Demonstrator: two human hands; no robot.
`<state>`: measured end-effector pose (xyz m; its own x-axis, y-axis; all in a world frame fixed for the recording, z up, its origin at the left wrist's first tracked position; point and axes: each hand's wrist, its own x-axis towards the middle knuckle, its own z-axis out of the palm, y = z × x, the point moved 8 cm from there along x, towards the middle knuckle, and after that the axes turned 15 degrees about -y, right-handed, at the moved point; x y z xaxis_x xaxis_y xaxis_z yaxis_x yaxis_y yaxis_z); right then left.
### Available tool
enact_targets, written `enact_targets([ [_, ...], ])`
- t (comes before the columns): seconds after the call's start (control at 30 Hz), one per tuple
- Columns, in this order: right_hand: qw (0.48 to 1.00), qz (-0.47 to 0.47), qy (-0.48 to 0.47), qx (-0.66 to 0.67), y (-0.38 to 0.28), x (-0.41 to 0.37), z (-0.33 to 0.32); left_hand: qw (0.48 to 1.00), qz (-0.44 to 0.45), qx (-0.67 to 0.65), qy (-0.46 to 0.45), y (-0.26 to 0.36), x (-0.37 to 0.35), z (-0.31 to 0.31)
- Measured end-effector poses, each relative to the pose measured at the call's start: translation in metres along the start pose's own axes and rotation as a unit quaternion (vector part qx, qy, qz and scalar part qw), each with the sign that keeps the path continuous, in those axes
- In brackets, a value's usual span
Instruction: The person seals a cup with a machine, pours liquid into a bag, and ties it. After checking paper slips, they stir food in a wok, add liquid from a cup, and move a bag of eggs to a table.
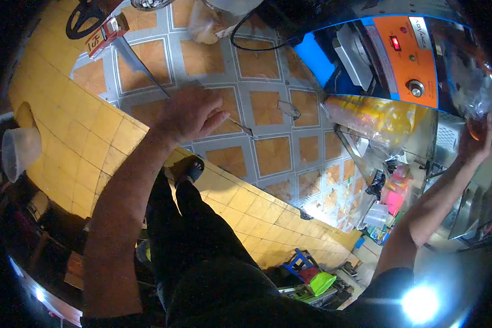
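My left hand (194,112) is closed in a fist over the tiled floor, with the thumb on its right side. A long flat-bladed tool (134,61) narrows to a thin shaft that runs into this fist. A thin stick-like end (240,127) comes out on the thumb side; whether both are one piece is hidden by the fingers. My right hand (477,141) is raised at the far right edge, beside clear plastic film (470,101). Its fingers curl near an orange-red patch, and what they hold is blurred. Close by is a machine with an orange control panel (415,68).
A red-and-white box (105,37) and a black-handled item (85,19) lie at the top left. Yellow plastic packaging (388,117) sits below the machine. A translucent bucket (22,154) stands left. A yellow-tiled ledge (224,202) runs under my feet.
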<state>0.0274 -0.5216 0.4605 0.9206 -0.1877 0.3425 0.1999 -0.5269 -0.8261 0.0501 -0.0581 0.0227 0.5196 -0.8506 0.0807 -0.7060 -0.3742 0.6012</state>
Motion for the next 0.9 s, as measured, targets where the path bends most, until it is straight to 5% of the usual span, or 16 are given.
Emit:
enact_targets([
  [0.37,0.969,-0.153,-0.025,-0.194,-0.010,-0.018,0.055,1.000,-0.004,0.006,0.027,0.005,-0.004,-0.010],
  [0.7,0.963,-0.151,-0.016,-0.223,-0.004,-0.021,0.061,0.997,0.018,0.022,0.073,0.003,-0.007,-0.006],
  [0.9,0.954,-0.179,-0.046,-0.236,-0.004,-0.020,0.066,1.000,0.006,-0.003,-0.006,-0.003,0.000,0.004],
])
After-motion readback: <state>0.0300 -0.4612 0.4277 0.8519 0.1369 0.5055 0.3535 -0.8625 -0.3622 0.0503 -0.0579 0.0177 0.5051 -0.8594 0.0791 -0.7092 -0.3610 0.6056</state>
